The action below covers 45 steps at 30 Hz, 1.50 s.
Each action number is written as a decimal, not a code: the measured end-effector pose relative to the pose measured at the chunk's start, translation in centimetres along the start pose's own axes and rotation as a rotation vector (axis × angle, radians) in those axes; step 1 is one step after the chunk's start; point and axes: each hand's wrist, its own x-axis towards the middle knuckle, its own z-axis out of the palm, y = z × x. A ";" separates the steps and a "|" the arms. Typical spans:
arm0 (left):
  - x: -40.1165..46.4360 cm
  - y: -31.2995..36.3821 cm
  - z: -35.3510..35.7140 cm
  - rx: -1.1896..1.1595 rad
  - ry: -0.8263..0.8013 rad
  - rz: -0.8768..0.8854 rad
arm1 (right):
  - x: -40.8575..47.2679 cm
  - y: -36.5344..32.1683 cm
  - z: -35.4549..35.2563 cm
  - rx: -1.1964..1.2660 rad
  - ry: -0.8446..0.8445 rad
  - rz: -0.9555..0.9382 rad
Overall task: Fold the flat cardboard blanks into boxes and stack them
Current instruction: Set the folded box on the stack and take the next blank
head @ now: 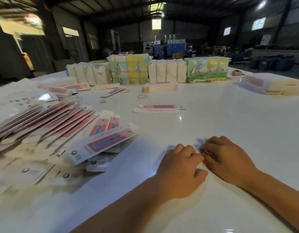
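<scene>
- Broadly, the white worktop [229, 125] fills the view, glossy enough that flat card will likely slide on it easily.
- Bundled blocks of packed cartons [128, 69] stand in a row along its far side.
- On the left, a fanned heap of flat cardboard blanks [64, 132] lies overlapping, the nearest one, red and blue printed, uppermost at the heap's right edge. They look thin, light and springy; taking one by a long edge, not by the small end tabs, should keep it from creasing.
- One single blank [158, 108] lies apart near the middle, well beyond the hands.
- A small stack of finished boxes [159, 87] sits farther back.
- The left hand [179, 165] and right hand [227, 157] rest side by side on the worktop, knuckles up, fingers curled under and almost touching. Something pinkish shows between the fingertips; whether they pinch anything I cannot tell.
- Loose rubber bands [142, 96] lie scattered past the single blank.
</scene>
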 end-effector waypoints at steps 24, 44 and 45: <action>-3.5 -12.3 -7.3 0.587 -0.300 -0.851 | 0.0 0.5 0.2 0.162 0.059 -0.013; -0.6 -0.2 -1.5 0.480 0.049 -0.173 | 0.0 0.7 -0.5 0.231 0.020 0.037; -0.7 -0.2 -1.7 0.467 0.061 -0.187 | 0.0 0.8 -0.5 0.235 0.014 0.033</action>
